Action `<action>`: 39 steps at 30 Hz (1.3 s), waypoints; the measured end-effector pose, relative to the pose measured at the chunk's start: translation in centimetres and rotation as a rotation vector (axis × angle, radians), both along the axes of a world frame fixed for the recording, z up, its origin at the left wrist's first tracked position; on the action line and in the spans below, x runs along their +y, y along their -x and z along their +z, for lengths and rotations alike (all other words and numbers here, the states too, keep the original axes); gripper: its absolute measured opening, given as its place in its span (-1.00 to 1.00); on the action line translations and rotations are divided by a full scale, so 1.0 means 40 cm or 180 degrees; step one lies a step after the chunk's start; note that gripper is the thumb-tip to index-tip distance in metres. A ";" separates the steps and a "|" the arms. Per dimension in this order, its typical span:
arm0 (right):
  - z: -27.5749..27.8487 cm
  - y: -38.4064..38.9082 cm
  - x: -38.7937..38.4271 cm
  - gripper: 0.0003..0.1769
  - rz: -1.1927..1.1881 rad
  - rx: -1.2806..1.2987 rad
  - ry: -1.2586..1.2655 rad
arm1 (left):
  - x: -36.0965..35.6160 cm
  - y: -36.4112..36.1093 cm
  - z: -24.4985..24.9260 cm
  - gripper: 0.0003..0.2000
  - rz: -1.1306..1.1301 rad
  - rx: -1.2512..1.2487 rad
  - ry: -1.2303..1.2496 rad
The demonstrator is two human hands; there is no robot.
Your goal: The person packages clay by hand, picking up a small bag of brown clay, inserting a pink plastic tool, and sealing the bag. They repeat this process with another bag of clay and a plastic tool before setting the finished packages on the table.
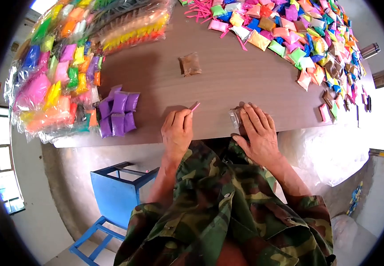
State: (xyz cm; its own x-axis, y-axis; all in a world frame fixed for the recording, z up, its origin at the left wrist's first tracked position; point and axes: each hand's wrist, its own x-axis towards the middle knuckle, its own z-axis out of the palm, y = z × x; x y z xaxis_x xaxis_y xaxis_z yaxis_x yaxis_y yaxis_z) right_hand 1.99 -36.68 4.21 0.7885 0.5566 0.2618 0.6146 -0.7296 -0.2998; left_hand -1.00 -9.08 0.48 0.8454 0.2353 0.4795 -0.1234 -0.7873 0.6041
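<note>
My left hand [177,131] pinches a thin pink strip [195,107] between thumb and fingertips, just above the table's near edge. To its right, my right hand [259,133] lies with fingers stretched over a small clear packet [235,118], whose contents are mostly hidden beneath the fingers. A brown packet [190,64] lies by itself beyond both hands. Left of my left hand sits a cluster of purple packets [118,111]. More thin pink strips [199,9] lie in a loose heap at the far edge.
Bags of colourful packets [63,71] fill the table's left side, and a large heap of small packets [298,37] covers the right. A blue chair [114,195] stands below left. Clear plastic bags [333,155] hang or lie below right.
</note>
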 end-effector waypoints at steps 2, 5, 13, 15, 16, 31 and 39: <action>0.005 -0.004 -0.011 -0.25 0.0078 0.0054 0.0073 | 0.001 0.005 -0.001 -0.91 0.0026 0.0012 0.0054; 0.019 -0.011 -0.020 -0.25 0.0044 -0.0039 -0.0035 | 0.001 0.002 -0.002 -0.90 0.0016 -0.0005 0.0033; 0.009 0.002 -0.012 -0.25 0.0164 -0.0013 0.0225 | 0.006 -0.001 -0.005 -0.91 -0.0019 -0.0030 -0.0163; 0.032 -0.002 -0.005 -0.29 0.0084 0.0038 0.0190 | 0.006 -0.005 -0.007 -0.91 -0.0021 -0.0094 -0.0155; 0.034 -0.007 -0.005 -0.29 0.0088 0.0037 0.0195 | 0.007 -0.004 -0.008 -0.90 -0.0033 -0.0124 -0.0155; 0.012 -0.104 0.025 -0.44 -0.0235 -0.0062 -0.0438 | 0.009 -0.005 0.009 -0.86 -0.0120 -0.0286 -0.0189; -0.007 -0.268 0.196 -0.39 -0.0371 -0.0126 -0.0616 | 0.008 -0.001 0.011 -0.89 -0.0071 -0.0218 -0.0001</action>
